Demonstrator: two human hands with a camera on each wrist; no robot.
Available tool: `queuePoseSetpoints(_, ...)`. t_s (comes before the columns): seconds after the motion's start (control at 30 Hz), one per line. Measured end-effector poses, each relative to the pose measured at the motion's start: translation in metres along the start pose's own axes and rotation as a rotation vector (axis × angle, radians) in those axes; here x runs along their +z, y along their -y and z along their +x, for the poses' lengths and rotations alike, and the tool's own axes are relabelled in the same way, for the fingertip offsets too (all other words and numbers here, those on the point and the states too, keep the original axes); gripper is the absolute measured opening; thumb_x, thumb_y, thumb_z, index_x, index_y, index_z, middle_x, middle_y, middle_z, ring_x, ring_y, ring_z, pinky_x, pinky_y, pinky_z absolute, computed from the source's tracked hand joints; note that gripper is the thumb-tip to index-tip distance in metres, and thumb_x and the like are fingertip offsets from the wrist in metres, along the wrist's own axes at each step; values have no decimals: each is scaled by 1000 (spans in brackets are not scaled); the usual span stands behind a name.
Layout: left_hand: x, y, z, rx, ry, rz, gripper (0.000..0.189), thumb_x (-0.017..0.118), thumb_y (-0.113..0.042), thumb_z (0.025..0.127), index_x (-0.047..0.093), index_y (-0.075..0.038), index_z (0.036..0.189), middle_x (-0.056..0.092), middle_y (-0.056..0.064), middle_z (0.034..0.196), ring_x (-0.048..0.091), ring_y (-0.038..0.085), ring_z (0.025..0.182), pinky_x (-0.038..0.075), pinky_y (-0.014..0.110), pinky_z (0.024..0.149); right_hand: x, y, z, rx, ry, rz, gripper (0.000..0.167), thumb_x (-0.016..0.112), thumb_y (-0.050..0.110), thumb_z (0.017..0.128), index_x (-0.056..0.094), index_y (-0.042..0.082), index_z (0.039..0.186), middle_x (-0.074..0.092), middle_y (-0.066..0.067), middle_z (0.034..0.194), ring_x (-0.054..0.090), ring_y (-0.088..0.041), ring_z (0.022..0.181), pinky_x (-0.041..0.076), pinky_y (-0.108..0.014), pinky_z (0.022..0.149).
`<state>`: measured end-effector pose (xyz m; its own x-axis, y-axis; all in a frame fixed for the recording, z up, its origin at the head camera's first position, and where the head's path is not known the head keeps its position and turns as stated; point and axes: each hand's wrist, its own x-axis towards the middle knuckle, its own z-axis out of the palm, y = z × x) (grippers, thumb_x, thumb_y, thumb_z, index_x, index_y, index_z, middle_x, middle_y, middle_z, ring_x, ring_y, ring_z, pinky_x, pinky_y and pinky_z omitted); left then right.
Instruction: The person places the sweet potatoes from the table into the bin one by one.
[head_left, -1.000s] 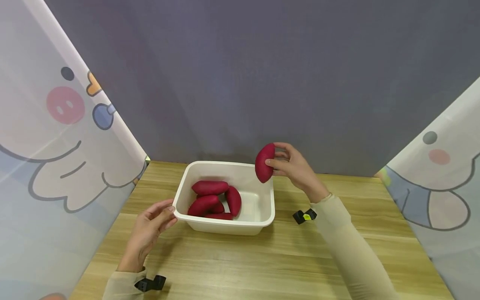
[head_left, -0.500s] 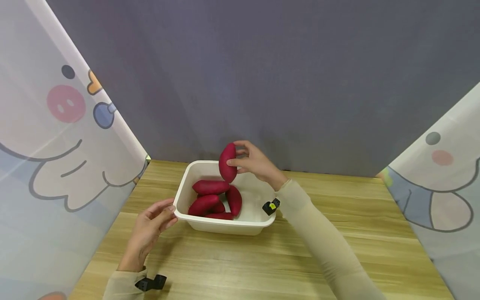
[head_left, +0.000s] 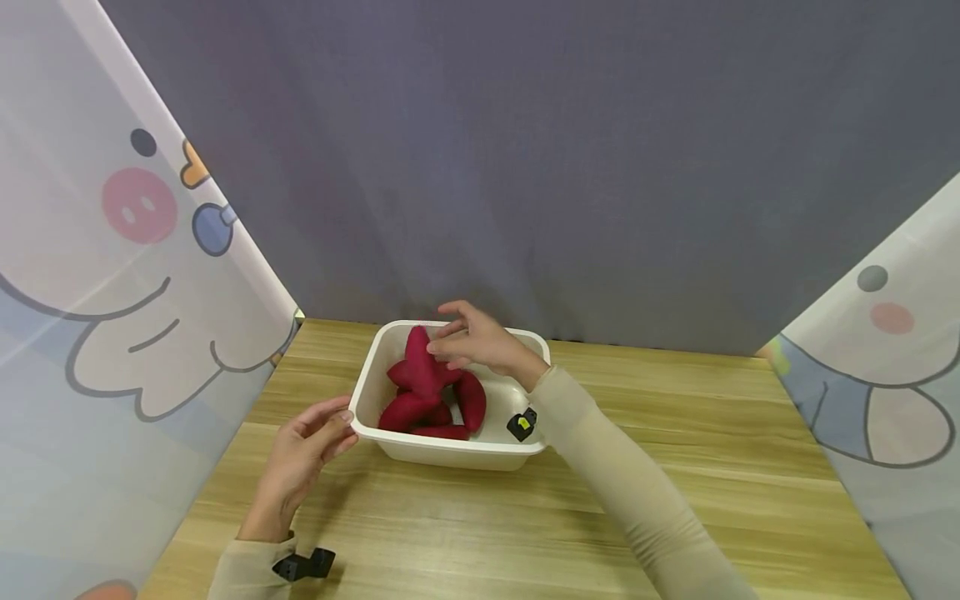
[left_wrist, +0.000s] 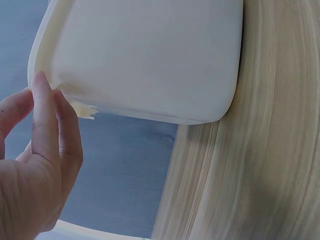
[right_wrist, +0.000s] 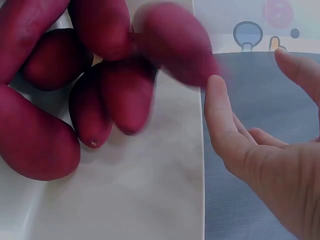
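Observation:
A white plastic tub [head_left: 459, 451] on the table contains several dark-red sweet potatoes [head_left: 471, 400], heaped toward its left side. My left hand [head_left: 303, 454] pinches the tub's left rim between thumb and fingers, which the left wrist view also shows. Over the tub's back part is my right hand [head_left: 487, 343], fingers spread and holding nothing. Just left of its fingertips, one sweet potato [head_left: 422, 362] leans steeply on the pile. In the right wrist view that sweet potato [right_wrist: 175, 42] is blurred, its end close to a fingertip; whether they touch I cannot tell.
The wooden table [head_left: 480, 533] ends at a grey curtain [head_left: 525, 167] close behind the tub. Curtains with cartoon animals hang at the left [head_left: 142, 275] and right. A black camera mount [head_left: 522, 424] on the right wrist hangs over the tub's right part.
My right hand carried the sweet potato leftward over the tub, lowered it onto the pile and let go, its fingers now spread. The left hand has kept its hold on the rim.

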<state>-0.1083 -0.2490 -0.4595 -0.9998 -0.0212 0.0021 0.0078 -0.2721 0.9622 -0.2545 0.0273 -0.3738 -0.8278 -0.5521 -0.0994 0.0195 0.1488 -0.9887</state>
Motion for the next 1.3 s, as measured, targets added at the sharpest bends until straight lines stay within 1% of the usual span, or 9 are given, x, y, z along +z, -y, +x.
queuePoseSetpoints(0.2,0,0,1,-6,8,2,30,64,-1,98,63,5,128,65,9,106,69,17,90,61,31,86,-1,-3,-4,-11,-2,14,66,71,3,92,36,1,147,51,-32,132,65,-34,100,65,-45,78)
queuePoseSetpoints(0.37,1,-1,3,-17,7,4,30,64,-2,98,64,4,128,65,9,107,69,17,90,60,31,87,-3,-4,-6,-10,-10,15,65,72,3,92,37,1,146,52,-30,130,67,-29,96,65,-44,77)
queuePoseSetpoints(0.53,3,-2,4,-25,0,26,31,65,-3,98,63,5,128,65,9,106,69,17,89,61,31,86,-6,0,-9,-20,-10,2,64,71,5,92,37,2,146,54,-26,127,67,-28,95,62,-51,83)
queuePoseSetpoints(0.67,5,-4,6,-25,-19,95,37,66,-6,98,59,10,130,64,10,106,69,19,90,62,33,85,-9,8,-14,-42,-23,-37,59,71,8,93,42,2,143,58,-20,121,67,-28,97,63,-49,83)
queuePoseSetpoints(0.8,8,-9,6,-2,-51,252,42,68,-12,98,57,11,131,63,8,108,69,18,92,63,37,82,-14,18,-23,-72,-34,-75,51,71,10,94,48,3,139,62,-17,118,67,-28,99,62,-47,86)
queuePoseSetpoints(0.9,12,-14,5,66,-90,395,38,68,-12,98,60,9,128,65,9,108,68,13,92,64,33,78,-20,24,-36,-103,-42,-95,47,70,11,94,51,2,137,63,-17,118,67,-28,101,61,-49,88)
queuePoseSetpoints(1.1,27,-29,-3,252,-210,664,25,69,-11,97,69,0,120,70,13,106,66,6,90,61,18,75,-36,24,-72,-165,-81,-155,45,70,13,95,53,1,135,63,-16,118,67,-27,99,62,-44,87)
queuePoseSetpoints(1.2,36,-34,-10,313,-236,743,24,72,-13,95,71,-4,117,71,8,104,66,5,89,58,13,74,-46,18,-92,-183,-107,-182,47,70,14,96,53,-1,136,64,-18,118,67,-28,99,62,-45,86)
queuePoseSetpoints(1.3,47,-33,-18,368,-214,747,23,75,-10,92,73,-5,115,72,5,103,67,7,87,58,13,72,-55,7,-113,-182,-130,-201,46,70,14,96,53,0,136,63,-18,119,66,-28,99,62,-46,85)
